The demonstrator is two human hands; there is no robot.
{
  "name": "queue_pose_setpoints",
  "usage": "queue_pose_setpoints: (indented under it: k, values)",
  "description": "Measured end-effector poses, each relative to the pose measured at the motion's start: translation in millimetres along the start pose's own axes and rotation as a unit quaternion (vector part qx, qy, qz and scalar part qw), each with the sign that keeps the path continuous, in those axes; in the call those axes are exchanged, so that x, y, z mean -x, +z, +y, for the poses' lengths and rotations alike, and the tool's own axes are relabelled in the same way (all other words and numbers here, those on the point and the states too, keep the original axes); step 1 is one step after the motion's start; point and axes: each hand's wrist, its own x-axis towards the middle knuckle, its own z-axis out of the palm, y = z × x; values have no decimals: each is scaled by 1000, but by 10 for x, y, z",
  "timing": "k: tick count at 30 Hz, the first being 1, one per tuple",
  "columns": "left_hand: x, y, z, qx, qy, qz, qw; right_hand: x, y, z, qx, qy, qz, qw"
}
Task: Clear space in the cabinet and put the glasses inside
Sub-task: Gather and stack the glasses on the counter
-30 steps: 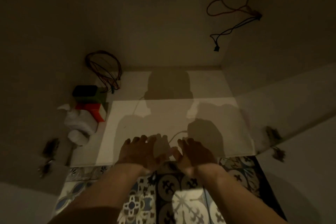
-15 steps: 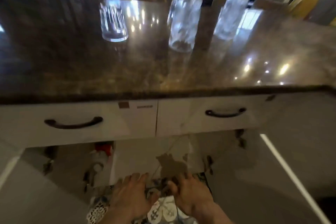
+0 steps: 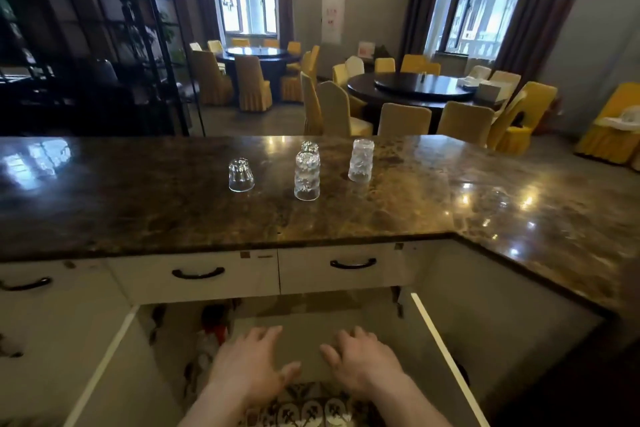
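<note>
Head view shows a brown marble counter [image 3: 138, 204] above an open white cabinet [image 3: 311, 329], doors swung wide. Four upturned glasses [image 3: 307, 177] stand on the counter; below, the left hand [image 3: 247, 366] and right hand [image 3: 360, 359] hover spread and empty at the cabinet mouth

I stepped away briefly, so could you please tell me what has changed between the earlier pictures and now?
The view has lifted from inside the cabinet up to the countertop, bringing the glasses into sight. The left hand and right hand have spread apart. Both remain low at the cabinet opening, fingers open, holding nothing. The glasses stay untouched on the countertop.
</note>
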Motion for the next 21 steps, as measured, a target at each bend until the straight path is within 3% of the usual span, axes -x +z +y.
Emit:
queue_pose_setpoints:
  k: [10, 21]
  values:
    - [336, -844, 268, 0, 31, 139, 990, 516, -869, -207, 3, -26, 121, 992]
    - [13, -1721, -319, 1, 49, 219, 975, 261, -1635, -814, 16, -34, 206, 978]
